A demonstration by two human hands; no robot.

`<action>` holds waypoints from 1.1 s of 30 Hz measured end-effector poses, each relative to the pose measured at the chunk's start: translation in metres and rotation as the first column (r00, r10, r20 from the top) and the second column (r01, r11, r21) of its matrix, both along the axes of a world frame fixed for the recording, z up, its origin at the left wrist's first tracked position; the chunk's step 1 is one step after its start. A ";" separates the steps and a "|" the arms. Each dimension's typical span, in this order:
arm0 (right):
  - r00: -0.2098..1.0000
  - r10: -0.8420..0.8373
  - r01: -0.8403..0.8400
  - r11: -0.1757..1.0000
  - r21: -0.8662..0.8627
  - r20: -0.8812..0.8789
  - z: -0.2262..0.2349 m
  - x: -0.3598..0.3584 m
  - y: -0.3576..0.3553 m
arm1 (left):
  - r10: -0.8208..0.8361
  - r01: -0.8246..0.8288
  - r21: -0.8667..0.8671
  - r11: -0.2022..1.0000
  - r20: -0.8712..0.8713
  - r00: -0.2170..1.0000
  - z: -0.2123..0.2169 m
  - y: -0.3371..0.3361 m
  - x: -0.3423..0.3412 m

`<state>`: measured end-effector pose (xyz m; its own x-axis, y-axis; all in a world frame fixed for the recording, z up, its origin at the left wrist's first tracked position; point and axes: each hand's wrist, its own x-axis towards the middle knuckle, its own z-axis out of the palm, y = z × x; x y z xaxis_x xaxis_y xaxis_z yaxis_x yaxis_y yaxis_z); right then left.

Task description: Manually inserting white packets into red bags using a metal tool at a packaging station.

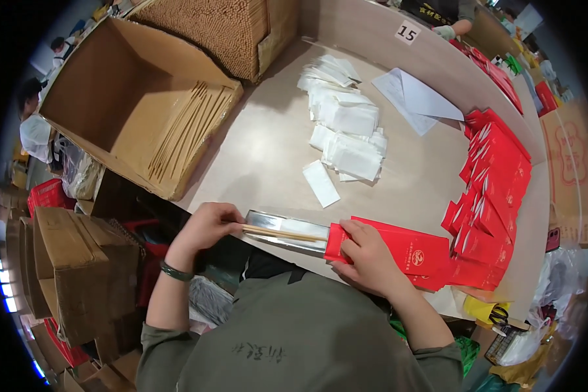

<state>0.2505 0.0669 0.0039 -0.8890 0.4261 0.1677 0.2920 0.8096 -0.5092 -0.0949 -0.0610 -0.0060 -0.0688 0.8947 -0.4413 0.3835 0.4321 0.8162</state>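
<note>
The pair of wooden chopsticks [284,233] is lying along a shiny metal trough [261,218] at the near edge of the worktop [255,140], left of its middle. Your left hand [214,225] is pinching their left ends between thumb and fingertips, and a dark green bangle [177,272] is circling that wrist. Their other ends are pointing at the mouth of a red packet [334,243]; you cannot tell from here whether the tips are inside. Your right hand [367,256] is gripping that mouth end, thumb towards you and fingers bent over the far side. More red packets [421,251] are lying beneath and beyond that hand, along the near edge to the right.

Farther in, a single white packet [321,183] is lying flat just beyond the trough, and a loose heap of white packets [347,127] is stretching from there towards the far edge. Along the right edge, a thick, overlapping heap of red packets [493,196] is leaning against the low wall [438,78]. White sheets [417,101] are lying near the far right corner. At the left edge, an open cardboard box [104,91] is holding scattered loose chopsticks [186,134], and behind it, at the far left corner, a second box [268,52] is standing packed with chopsticks. Black-handled scissors [498,315] are resting by the near right corner.
</note>
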 end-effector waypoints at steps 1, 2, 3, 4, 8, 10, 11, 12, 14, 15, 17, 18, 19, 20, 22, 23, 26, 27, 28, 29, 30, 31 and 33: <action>1.000 0.001 -0.001 1.000 0.004 -0.012 -0.001 0.000 -0.003 | -0.042 0.044 0.063 0.997 -0.030 0.999 0.000 0.011 0.018; 1.000 -0.008 0.008 1.000 0.016 -0.014 -0.003 -0.001 -0.010 | -0.081 0.088 0.128 0.988 -0.062 0.995 0.000 0.021 0.048; 0.999 -0.028 0.027 0.999 -0.020 -0.026 -0.004 -0.004 -0.017 | -0.168 0.188 0.254 0.949 -0.101 0.981 -0.005 0.027 0.079; 0.998 -0.049 0.047 0.998 -0.036 -0.040 -0.006 -0.009 -0.017 | -0.244 0.288 0.389 0.875 -0.159 0.956 -0.010 0.030 0.104; 0.994 -0.067 0.064 0.997 0.031 0.087 -0.026 -0.012 -0.020 | 0.227 0.057 0.552 0.832 -0.433 0.872 -0.018 0.022 0.119; 0.997 -0.059 0.064 0.988 0.141 -0.040 -0.028 -0.013 -0.031 | 0.290 -0.147 0.355 0.923 -0.392 0.873 -0.013 0.013 0.113; 0.997 -0.070 0.076 0.984 0.159 -0.044 -0.029 -0.014 -0.033 | 0.287 -0.135 0.373 0.918 -0.389 0.876 -0.016 0.015 0.118; 0.994 -0.079 0.092 0.979 0.183 -0.075 -0.029 -0.015 -0.035 | 0.214 -0.105 0.354 0.929 -0.286 0.934 -0.021 0.020 0.126; 0.991 -0.080 0.099 0.978 0.183 -0.108 -0.035 -0.018 -0.039 | 0.088 -0.136 0.291 0.947 0.173 0.981 -0.037 0.025 0.146; 0.995 -0.075 0.086 0.983 0.165 -0.071 -0.037 -0.017 -0.035 | 0.065 -0.113 0.313 0.943 0.159 0.985 -0.040 0.022 0.154; 0.996 -0.077 0.082 0.990 0.116 -0.046 -0.034 -0.013 -0.031 | -0.016 -0.010 0.324 0.946 0.076 0.997 -0.020 0.021 0.152; 0.991 -0.077 0.090 0.989 0.119 -0.105 -0.028 -0.012 -0.029 | -0.067 0.061 0.322 0.945 0.008 0.998 -0.003 0.020 0.143; 0.988 -0.070 0.091 0.984 0.155 -0.136 -0.023 -0.010 -0.026 | -0.005 0.126 0.438 0.890 -0.268 0.963 0.011 0.014 0.134; 0.984 -0.062 0.093 0.978 0.189 -0.166 -0.018 -0.010 -0.023 | 0.112 0.255 0.577 0.776 -0.523 0.845 0.012 0.014 0.121; 0.991 0.016 0.011 0.980 0.198 -0.133 -0.012 -0.016 -0.024 | 0.033 0.521 0.496 0.694 -0.746 0.666 0.003 0.019 0.097; 0.980 0.117 -0.082 0.974 0.212 -0.161 -0.005 -0.024 -0.017 | -0.073 0.522 0.400 0.753 -0.738 0.671 -0.020 0.021 0.082; 0.983 0.130 -0.103 0.975 0.198 -0.127 0.024 0.000 0.032 | 0.015 0.461 0.424 0.779 -0.749 0.663 0.001 0.030 0.079; 0.999 -0.048 0.052 0.969 0.240 -0.023 0.029 0.026 0.058 | 0.069 0.279 0.420 0.864 -0.647 0.760 0.009 0.031 0.080; 0.953 -0.297 0.300 0.951 0.078 -0.055 0.042 0.055 0.079 | 0.146 0.089 0.388 0.917 -0.536 0.831 0.012 0.028 0.082; 0.906 -0.422 0.417 0.904 0.094 0.031 0.048 0.081 0.095 | 0.156 -0.005 0.316 0.949 -0.453 0.878 0.015 0.023 0.082; 0.936 -0.353 0.332 0.863 0.380 -0.017 0.051 0.096 0.091 | 0.073 -0.036 0.120 0.992 -0.320 0.945 0.022 0.020 0.088; 0.955 -0.279 0.247 0.935 0.254 0.098 0.047 0.095 0.073 | -0.029 0.043 0.082 0.996 -0.165 0.986 0.010 0.011 0.094; 0.964 -0.070 0.033 0.989 0.147 0.257 0.023 0.090 0.038 | -0.255 0.240 0.183 0.953 0.062 0.965 0.005 0.011 0.119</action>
